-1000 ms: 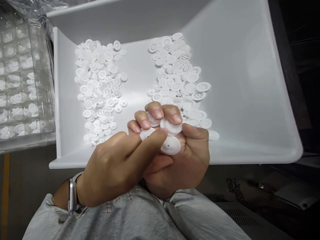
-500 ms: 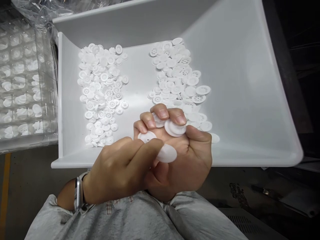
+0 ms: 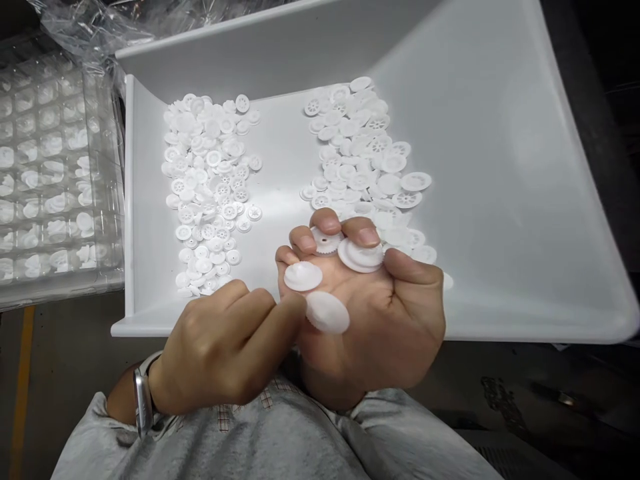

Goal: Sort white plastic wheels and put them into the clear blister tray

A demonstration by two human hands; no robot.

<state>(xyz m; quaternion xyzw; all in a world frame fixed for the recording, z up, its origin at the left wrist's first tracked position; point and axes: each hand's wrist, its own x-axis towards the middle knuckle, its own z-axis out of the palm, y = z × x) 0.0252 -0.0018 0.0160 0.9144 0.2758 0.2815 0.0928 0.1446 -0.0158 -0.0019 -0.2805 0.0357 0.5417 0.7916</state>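
Right hand (image 3: 367, 310): grip curled around several white gears (image 3: 361, 257), by the tray (image 3: 480, 173); relaxing fingers (image 3: 361, 231) could spill them. Left hand (image 3: 227, 350): grip pinching another gear (image 3: 329, 313), in front of the right hand.

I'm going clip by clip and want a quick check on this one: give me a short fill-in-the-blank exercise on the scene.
1. The left hand pinches a ____ disc.
2. The right hand is held ____ up.
3. The watch is on the person's ____ wrist.
4. The parts in the bin form ____ main heaps.

Missing words: white; palm; left; two.
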